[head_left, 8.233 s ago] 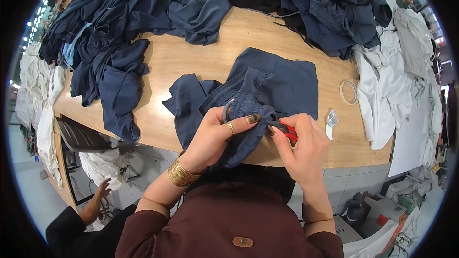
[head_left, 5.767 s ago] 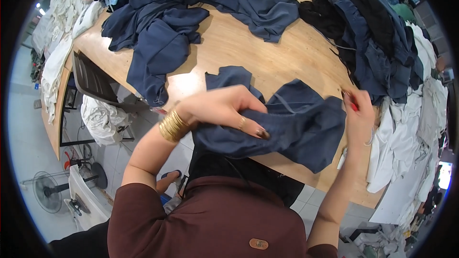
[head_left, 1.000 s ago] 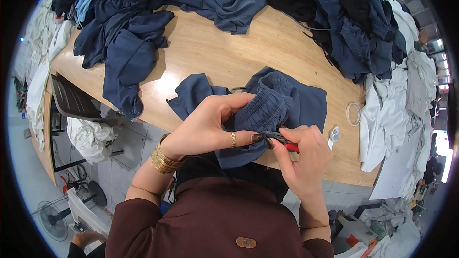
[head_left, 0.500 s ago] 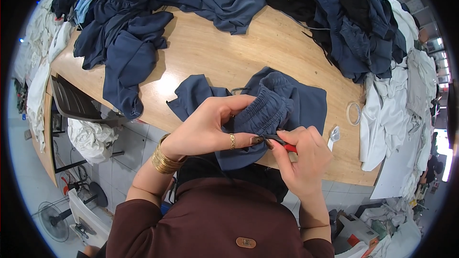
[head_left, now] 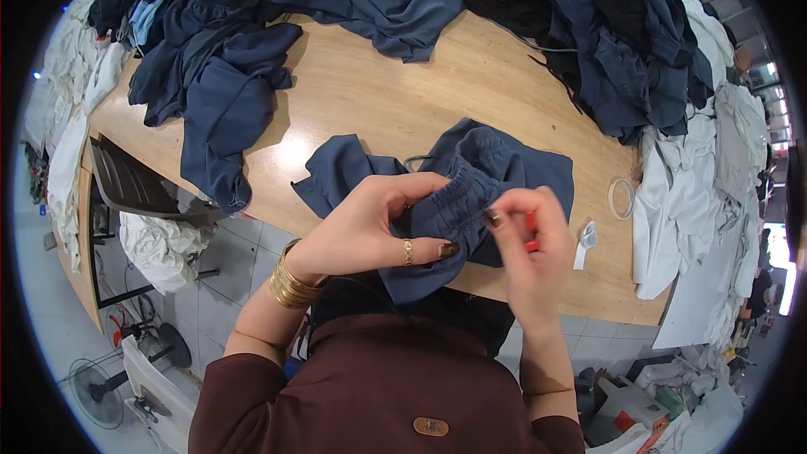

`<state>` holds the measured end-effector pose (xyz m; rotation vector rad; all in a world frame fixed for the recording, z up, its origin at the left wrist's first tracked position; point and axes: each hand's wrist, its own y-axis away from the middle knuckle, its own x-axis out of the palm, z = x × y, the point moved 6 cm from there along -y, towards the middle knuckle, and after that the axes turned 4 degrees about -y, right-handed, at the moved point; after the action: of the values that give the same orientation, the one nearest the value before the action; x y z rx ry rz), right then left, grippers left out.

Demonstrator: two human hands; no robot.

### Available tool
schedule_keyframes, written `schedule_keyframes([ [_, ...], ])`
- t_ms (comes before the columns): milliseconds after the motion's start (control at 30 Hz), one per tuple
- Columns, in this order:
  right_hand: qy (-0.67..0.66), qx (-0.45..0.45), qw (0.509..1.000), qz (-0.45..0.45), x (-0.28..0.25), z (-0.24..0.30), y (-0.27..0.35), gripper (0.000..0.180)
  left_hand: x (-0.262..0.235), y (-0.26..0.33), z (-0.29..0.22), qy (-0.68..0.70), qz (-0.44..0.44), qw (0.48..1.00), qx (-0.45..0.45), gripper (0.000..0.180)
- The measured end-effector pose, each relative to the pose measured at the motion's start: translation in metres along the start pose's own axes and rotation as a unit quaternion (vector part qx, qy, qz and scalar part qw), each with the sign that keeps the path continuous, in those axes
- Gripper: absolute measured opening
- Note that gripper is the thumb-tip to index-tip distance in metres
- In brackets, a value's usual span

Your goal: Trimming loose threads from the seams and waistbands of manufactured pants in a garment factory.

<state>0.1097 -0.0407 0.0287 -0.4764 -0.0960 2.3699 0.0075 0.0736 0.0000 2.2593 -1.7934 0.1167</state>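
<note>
Dark blue garment (head_left: 542, 160), centre of the frame, lying bunched on the table (head_left: 361, 84); its lower fold overlaps the table's near edge. The gathered waistband (head_left: 441, 210) is raised toward the viewer. The left hand (head_left: 374, 227), entering from the lower left, has its grip closed on the waistband, thumb on top. The right hand (head_left: 538, 244), right of centre, has its grip curled around a red-handled tool (head_left: 531, 231), mostly hidden by the fingers; whether the thumb touches the waistband cannot be told. Just right of this hand lie a small white piece (head_left: 586, 240) and, above it, a pale ring (head_left: 622, 199). Beyond the garment, a broad band of wood surface runs upward, narrowing between a dark blue pile (head_left: 223, 92) at upper left and a dark blue and black pile (head_left: 609, 42) at upper right. The left pile reaches the table's left edge, beside a dark chair (head_left: 134, 181); white cloth (head_left: 672, 210) covers part of the right side.
</note>
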Motion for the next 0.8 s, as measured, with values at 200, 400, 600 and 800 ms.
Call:
schedule_keyframes([
  [200,0.036,-0.059,0.998,0.007,-0.016,0.005,-0.002,0.021,-0.012,0.0,0.012,0.071,-0.008,0.996,-0.046,0.011],
  [400,0.131,-0.117,0.982,0.071,-0.014,0.02,-0.005,0.033,-0.011,-0.003,0.014,0.019,-0.03,0.999,-0.025,0.012],
  [600,0.057,-0.101,0.986,0.118,0.004,0.018,-0.004,0.018,-0.005,-0.004,0.01,0.008,-0.015,0.999,-0.045,0.015],
  [800,-0.093,0.039,0.993,0.065,-0.004,-0.003,-0.003,0.016,-0.006,-0.003,0.01,-0.004,-0.013,0.998,-0.055,0.015],
])
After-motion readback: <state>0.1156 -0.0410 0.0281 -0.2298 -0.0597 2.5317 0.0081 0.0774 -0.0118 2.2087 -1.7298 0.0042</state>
